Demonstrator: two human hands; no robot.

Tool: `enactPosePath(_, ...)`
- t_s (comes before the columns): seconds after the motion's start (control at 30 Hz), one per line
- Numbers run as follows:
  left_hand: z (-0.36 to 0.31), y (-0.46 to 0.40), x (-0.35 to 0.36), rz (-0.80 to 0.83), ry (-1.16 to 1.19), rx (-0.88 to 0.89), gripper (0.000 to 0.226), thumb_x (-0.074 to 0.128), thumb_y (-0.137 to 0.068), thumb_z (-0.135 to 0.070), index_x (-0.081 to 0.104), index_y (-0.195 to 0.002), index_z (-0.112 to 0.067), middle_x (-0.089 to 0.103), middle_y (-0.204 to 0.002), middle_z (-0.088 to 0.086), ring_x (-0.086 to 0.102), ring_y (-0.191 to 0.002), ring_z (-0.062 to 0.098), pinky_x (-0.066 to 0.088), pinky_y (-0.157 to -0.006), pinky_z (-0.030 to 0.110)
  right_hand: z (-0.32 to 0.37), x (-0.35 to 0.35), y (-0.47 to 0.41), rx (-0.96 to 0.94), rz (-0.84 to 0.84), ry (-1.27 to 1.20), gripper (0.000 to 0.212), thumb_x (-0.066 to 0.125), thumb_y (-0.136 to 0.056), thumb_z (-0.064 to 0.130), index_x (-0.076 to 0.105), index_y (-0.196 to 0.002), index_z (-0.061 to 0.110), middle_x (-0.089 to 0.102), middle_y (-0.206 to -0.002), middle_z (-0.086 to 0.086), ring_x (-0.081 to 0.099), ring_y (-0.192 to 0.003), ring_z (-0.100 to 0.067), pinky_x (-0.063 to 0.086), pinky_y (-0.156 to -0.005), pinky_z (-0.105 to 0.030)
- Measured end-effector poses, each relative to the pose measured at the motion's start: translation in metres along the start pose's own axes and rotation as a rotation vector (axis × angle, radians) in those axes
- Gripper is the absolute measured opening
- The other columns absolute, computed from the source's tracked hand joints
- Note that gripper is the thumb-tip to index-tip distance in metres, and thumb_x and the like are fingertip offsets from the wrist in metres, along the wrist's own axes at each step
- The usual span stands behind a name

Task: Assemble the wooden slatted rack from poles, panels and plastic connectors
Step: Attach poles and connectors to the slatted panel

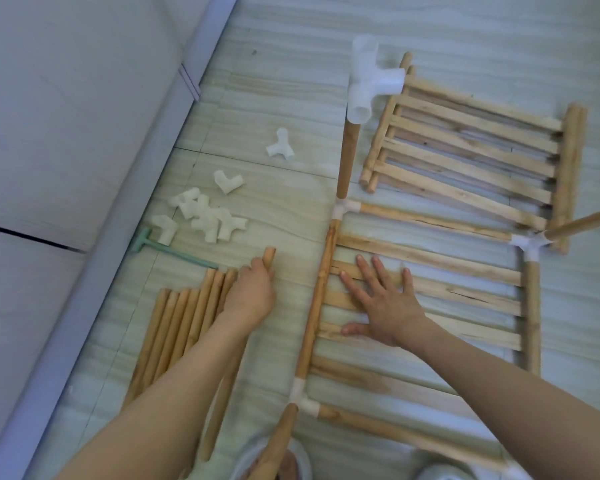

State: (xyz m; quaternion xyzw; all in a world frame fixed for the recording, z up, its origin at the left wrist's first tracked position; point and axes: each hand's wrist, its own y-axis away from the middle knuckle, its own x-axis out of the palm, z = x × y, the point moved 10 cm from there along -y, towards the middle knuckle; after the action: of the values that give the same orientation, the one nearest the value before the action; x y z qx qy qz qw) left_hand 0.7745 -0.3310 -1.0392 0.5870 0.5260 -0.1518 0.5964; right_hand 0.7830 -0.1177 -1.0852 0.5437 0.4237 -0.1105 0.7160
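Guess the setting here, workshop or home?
Likely a home room: work is done on a pale tiled floor, beside what looks like a grey upholstered sofa, with no workbench in view.

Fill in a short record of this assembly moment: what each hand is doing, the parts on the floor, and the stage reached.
left hand: closed around one loose pole from the pile
right hand: flat, fingers spread, on the slatted panel
connectors: white, scattered on the floor
spare panels: stacked beyond the frame
stage: bottom frame joined, upright pole capped with a connector
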Motion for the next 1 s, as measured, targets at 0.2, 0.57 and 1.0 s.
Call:
enactPosePath(0.2, -0.066, 0.003, -0.07, 0.085, 0.637, 0.171, 0.043, 0.036, -0.095, -0.055, 0.055, -0.103, -0.017, 0.045, -0.063, -0.003, 0.042, -0.049, 0.011, 0.033, -0.038, 0.022, -0.001, -0.01, 0.002, -0.034, 0.054, -0.135, 0.078, 0.032, -0.089, 0.066, -0.012, -0.147, 0.038, -0.025, -0.155, 0.004, -0.02, -0.143, -0.023, -0.002, -0.11, -0.063)
enactPosePath(0.57, -0.143, 0.074, -0.142, 0.262, 1.052, 0.299, 0.032, 0.037, -0.098, -0.042, 0.052, -0.105, -0.015, 0.041, -0.055, -0.004, 0.035, -0.039, 0.009, 0.026, -0.034, 0.015, -0.065, -0.269, 0.068, -0.148, -0.878, -1.533, 0.038, 0.032, -0.101, 0.037, 0.047, -0.134, 0.026, 0.053, -0.133, 0.002, 0.047, -0.123, -0.009, 0.037, -0.106, -0.032)
enactPosePath(1.0, -0.15, 0.082, -0.137, 0.245, 1.091, 0.239, 0.032, 0.036, -0.099, -0.041, 0.052, -0.1, -0.013, 0.04, -0.051, -0.005, 0.034, -0.037, 0.009, 0.024, -0.034, 0.014, -0.044, -0.306, 0.061, -0.289, -0.838, -1.323, 0.006, 0.063, -0.088, 0.027, 0.068, -0.091, 0.028, 0.069, -0.096, 0.006, 0.064, -0.098, -0.015, 0.048, -0.095, -0.043)
